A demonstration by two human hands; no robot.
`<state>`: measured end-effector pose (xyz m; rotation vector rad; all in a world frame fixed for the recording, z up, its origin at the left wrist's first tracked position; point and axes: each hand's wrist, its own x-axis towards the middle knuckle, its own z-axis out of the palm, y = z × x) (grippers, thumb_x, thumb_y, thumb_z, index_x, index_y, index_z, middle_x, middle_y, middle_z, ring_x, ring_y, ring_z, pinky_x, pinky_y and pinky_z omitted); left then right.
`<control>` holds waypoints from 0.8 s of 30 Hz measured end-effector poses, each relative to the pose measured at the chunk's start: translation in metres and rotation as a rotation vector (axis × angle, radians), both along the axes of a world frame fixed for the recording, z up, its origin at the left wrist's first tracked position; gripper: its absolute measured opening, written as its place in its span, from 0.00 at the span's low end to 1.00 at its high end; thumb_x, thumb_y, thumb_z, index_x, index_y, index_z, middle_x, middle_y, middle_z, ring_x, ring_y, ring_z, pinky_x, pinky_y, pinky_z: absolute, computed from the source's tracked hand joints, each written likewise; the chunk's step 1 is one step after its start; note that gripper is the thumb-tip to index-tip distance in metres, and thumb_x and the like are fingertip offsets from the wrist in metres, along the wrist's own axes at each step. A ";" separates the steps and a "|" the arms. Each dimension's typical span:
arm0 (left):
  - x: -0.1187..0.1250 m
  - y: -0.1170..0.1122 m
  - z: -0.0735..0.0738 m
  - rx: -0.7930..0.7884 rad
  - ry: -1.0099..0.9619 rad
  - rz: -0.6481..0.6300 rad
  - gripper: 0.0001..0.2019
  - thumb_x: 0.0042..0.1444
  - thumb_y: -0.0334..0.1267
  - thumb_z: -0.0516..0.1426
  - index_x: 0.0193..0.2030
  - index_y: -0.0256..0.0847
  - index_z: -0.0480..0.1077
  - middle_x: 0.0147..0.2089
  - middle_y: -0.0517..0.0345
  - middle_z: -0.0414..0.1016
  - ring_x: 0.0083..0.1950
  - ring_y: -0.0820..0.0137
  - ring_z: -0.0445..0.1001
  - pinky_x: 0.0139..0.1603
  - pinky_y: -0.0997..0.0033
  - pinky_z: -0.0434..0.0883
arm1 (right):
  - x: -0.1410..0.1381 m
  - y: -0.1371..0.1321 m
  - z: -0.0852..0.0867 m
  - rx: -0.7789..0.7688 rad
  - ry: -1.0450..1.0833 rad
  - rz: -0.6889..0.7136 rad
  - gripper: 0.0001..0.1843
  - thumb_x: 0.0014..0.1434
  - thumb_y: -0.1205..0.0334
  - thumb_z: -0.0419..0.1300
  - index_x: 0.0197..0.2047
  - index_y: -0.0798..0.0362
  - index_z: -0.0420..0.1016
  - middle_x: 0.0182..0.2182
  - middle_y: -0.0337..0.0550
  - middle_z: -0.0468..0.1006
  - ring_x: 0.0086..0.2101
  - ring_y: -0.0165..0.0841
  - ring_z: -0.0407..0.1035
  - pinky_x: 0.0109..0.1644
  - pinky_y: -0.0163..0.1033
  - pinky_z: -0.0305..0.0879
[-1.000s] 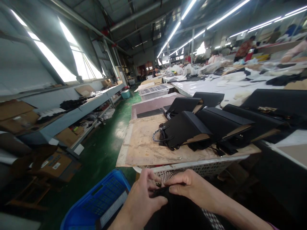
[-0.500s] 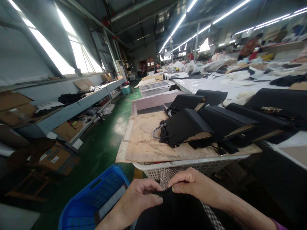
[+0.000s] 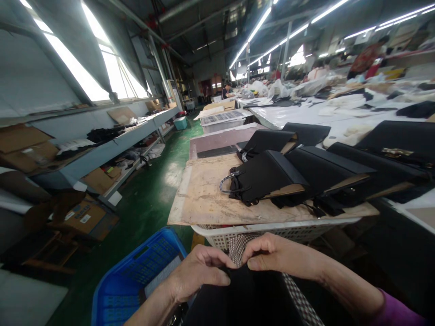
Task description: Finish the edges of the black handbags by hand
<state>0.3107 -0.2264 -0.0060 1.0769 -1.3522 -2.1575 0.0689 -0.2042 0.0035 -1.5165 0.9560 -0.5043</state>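
Observation:
A black bag [image 3: 241,299] lies close to my body at the bottom of the view, much of it cut off by the lower edge. My left hand [image 3: 200,274] pinches its upper edge between thumb and fingers. On the same edge, a little to the right, my right hand [image 3: 277,257] grips with thumb and bent forefinger. Some of the fingers are hidden behind the hands. Brown-and-white checked cloth [image 3: 302,303] shows beside and behind the bag. Several black handbags [image 3: 268,176] lie overlapping on the board ahead, one with a wrapped ring handle.
A worn tan board [image 3: 200,194] rests over a white plastic basket [image 3: 282,233] in front of me. At the lower left stands a blue crate [image 3: 136,276]. Cardboard boxes [image 3: 84,215] and a long shelf [image 3: 102,156] line the left side. Other people work farther back.
The view has shifted slightly, so the surroundings sit a little farther right. Both hands keep their pinch on the black bag's edge. More of my right sleeve shows.

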 end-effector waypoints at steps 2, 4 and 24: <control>0.003 -0.001 0.001 -0.002 -0.012 -0.017 0.12 0.37 0.30 0.69 0.33 0.36 0.82 0.27 0.60 0.78 0.25 0.78 0.67 0.28 0.79 0.60 | 0.006 -0.003 0.012 -0.060 0.040 0.083 0.14 0.57 0.61 0.63 0.46 0.55 0.81 0.37 0.40 0.80 0.37 0.34 0.70 0.41 0.36 0.63; 0.006 -0.001 0.001 -0.018 -0.003 -0.034 0.12 0.38 0.29 0.68 0.34 0.35 0.81 0.28 0.60 0.78 0.26 0.77 0.68 0.29 0.79 0.61 | 0.016 -0.005 0.021 -0.098 0.078 0.135 0.16 0.54 0.61 0.66 0.47 0.53 0.79 0.37 0.37 0.79 0.37 0.34 0.69 0.40 0.34 0.63; 0.012 -0.007 0.022 -0.245 -0.232 -0.109 0.08 0.46 0.29 0.64 0.34 0.36 0.72 0.23 0.69 0.66 0.24 0.80 0.59 0.24 0.79 0.54 | 0.051 -0.004 0.013 -0.359 0.396 0.027 0.19 0.57 0.60 0.64 0.18 0.55 0.66 0.19 0.29 0.49 0.22 0.25 0.50 0.27 0.35 0.43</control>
